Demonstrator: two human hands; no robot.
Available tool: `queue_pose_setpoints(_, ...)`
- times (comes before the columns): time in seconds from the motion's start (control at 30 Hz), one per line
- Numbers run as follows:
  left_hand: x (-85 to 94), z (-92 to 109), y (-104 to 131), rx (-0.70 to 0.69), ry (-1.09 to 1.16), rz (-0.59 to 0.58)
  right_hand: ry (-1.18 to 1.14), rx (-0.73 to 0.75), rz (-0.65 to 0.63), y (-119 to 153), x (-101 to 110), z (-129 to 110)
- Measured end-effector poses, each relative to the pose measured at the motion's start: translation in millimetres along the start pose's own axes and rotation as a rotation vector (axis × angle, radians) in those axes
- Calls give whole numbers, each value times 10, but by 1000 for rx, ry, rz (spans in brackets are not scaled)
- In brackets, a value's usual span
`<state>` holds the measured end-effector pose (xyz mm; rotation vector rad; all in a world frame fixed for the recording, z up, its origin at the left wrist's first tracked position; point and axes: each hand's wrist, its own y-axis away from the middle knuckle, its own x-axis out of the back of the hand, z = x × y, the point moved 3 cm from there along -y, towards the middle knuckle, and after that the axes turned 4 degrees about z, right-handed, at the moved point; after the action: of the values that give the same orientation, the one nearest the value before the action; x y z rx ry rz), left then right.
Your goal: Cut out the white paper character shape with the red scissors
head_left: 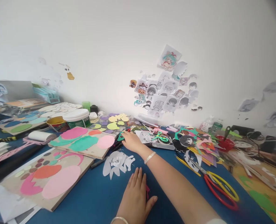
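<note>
No writing, brand, number or sign can be read anywhere. The green label on the white tub (78, 119) near the far left edge of the desk (98, 196) is too blurred, and the drawings (162, 93) stuck on the wall show cartoon figures without legible words.

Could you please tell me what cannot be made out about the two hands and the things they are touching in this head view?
- Right hand: its fingertips reach a green paper piece, but whether they grip it or only touch it is too small to tell.
- Left hand: it lies flat on the blue table, covering most of a red scrap, so its shape is hidden.
- Left wrist bangle: cut off by the bottom edge.
</note>
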<state>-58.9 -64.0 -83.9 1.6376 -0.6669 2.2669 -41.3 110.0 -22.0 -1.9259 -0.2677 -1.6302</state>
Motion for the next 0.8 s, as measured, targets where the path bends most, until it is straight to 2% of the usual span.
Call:
queue_pose_setpoints(0.1,1,-4,-6,1,-8,-51,10,-76,-35,-273,-140,-11)
queue_pose_setpoints(0.2,-6,-13,-13,-9,7,-56,9,-108,-61,-390,-212,20)
queue_pose_setpoints(0.33,-23,-27,-12,-9,42,-37,-19,-68,-21,-419,-230,38)
queue_pose_setpoints(0.47,-6,-17,-6,-8,38,-20,-36,-74,94,-338,-155,57)
queue_pose_setpoints(0.6,24,5,-2,9,18,-27,-57,-79,243,16,37,174)
queue_pose_setpoints(0.7,34,13,3,18,5,-9,-55,-81,305,480,135,371)
queue_pose_setpoints(0.8,21,5,-4,35,-17,13,-41,-95,315,932,97,610)
